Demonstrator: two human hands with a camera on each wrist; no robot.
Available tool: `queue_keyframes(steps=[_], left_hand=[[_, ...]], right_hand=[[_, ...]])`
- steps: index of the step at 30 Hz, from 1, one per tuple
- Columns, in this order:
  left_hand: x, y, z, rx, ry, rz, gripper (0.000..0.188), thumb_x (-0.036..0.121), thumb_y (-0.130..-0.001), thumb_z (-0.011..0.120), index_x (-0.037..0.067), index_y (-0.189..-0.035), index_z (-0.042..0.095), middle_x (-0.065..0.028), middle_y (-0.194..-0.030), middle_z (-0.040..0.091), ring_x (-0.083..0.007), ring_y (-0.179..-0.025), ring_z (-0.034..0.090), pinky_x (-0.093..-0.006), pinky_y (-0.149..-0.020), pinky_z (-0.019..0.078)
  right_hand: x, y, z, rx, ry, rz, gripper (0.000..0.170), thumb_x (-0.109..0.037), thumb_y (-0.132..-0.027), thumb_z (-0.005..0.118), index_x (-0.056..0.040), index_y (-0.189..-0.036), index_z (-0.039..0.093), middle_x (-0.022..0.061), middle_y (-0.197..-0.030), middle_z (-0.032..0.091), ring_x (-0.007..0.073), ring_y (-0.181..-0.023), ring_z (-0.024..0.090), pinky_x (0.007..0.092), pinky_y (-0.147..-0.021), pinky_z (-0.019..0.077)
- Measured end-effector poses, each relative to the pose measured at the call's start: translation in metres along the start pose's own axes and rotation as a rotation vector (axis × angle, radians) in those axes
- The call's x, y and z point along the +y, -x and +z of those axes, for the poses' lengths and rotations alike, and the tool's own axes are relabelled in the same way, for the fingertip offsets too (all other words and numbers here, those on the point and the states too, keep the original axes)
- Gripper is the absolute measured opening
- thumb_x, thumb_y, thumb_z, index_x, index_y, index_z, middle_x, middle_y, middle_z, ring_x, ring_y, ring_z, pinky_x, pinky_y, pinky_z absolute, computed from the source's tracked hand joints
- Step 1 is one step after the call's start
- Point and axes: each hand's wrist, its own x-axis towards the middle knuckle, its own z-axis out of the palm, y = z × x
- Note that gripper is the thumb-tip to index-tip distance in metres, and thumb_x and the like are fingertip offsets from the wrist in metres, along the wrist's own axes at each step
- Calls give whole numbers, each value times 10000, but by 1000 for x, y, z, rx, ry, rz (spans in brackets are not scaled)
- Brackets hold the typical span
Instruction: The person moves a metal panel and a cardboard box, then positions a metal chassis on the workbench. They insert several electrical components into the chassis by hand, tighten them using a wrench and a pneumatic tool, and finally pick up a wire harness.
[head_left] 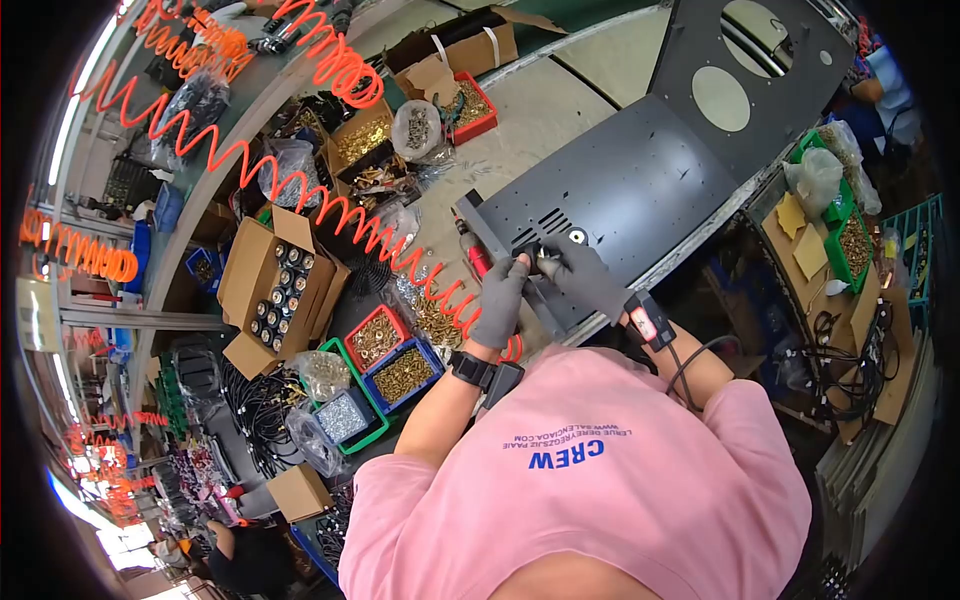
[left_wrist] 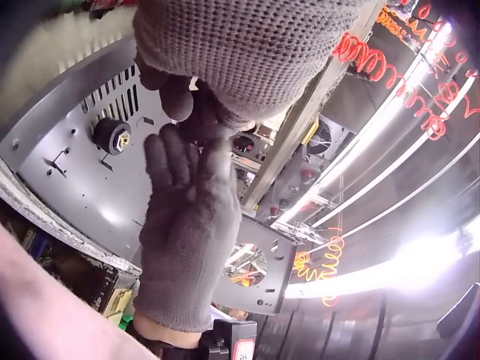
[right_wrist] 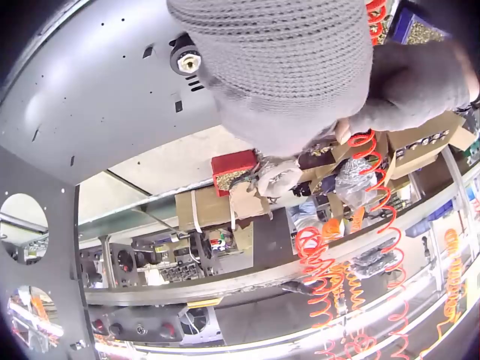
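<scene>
Both hands wear grey knit gloves and meet over a dark grey sheet-metal panel [head_left: 640,190] with slots. The left hand [head_left: 497,303] and the right hand [head_left: 588,280] pinch a small black part [head_left: 534,252] between them; its kind cannot be told, as the fingers cover most of it. In the left wrist view, the left hand [left_wrist: 247,52] is above and the right hand [left_wrist: 191,232] comes up from below. Beside the slots sits a round black fitting with a brass centre [left_wrist: 112,136], also in the right wrist view. A red-bodied tool [head_left: 473,252] lies by the panel's folded edge, left of the hands.
On the left stand a red bin [head_left: 377,337] and a blue bin [head_left: 402,375] of small metal parts, and an open carton [head_left: 255,275] of cylindrical parts. An orange coiled hose [head_left: 345,212] crosses above them. A black plate with large holes [head_left: 690,75] stands beyond the panel.
</scene>
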Motion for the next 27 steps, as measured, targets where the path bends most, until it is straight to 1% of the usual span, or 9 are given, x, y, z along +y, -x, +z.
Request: queue_keyframes(steps=[1,4,7,10,21,23,24,25,27], left_hand=[[-2,-1,-1,2,16,-4,315,292,-880,452,0,-895,569,15,-669,510,-47,-602,439,-193,-543,356],[-4,-2,1,7,137,13,332,298,-863,484,-18,-905,577,-10,-703,530,-69,-610,455,-214,-561,382],[-6,-3,0,22,15,-1,322,290,-862,489,-18,-891,577,-6,-695,524,-67,-605,447,-216,-556,378],[-12,-6,-1,62,24,-8,320,282,-863,488,-25,-875,575,-8,-691,522,-66,-595,441,-216,-548,375],[-16,-1,-23,-76,173,-21,282,244,-879,450,-15,-959,530,-38,-762,563,-105,-637,546,-219,-586,438],[-29,-4,-29,71,270,-60,311,246,-885,441,-27,-1011,519,-48,-802,572,-101,-662,546,-225,-611,447],[-35,-8,-37,110,304,-73,334,232,-890,422,-31,-1087,475,-84,-906,565,-138,-786,563,-254,-688,462],[-42,-11,-40,116,308,-77,334,232,-890,422,-31,-1087,475,-84,-906,565,-138,-786,563,-254,-688,462],[-60,-18,-45,288,582,-135,330,215,-901,387,-28,-1118,441,-123,-992,537,-198,-917,546,-300,-762,460]], right_hand=[[0,1,1,24,-51,-107,435,-255,-812,543,-18,-1154,416,165,-969,550,220,-847,585,337,-711,465],[-10,7,7,88,-88,-24,428,-281,-833,520,-11,-1151,423,161,-979,548,230,-852,582,323,-707,463],[-8,0,8,128,24,-76,357,-262,-802,557,-19,-1056,501,147,-874,579,228,-798,585,325,-695,464],[0,-4,15,151,6,-97,410,-279,-801,563,-2,-1091,475,169,-899,577,252,-820,586,324,-705,463],[15,-19,19,-17,16,-96,454,-250,-792,563,13,-1144,445,181,-905,581,269,-832,585,327,-726,460],[15,-22,19,-35,37,-44,462,-247,-791,563,18,-1150,441,182,-911,581,270,-832,584,325,-731,459],[13,-23,17,47,35,-34,457,-233,-792,563,21,-1150,438,180,-918,582,273,-828,586,327,-735,458],[13,-25,15,129,33,-24,451,-220,-792,563,24,-1150,435,178,-925,584,276,-823,587,329,-739,457],[23,-30,14,123,-60,-36,426,-185,-799,554,29,-1147,436,139,-867,588,214,-730,590,300,-664,469]])
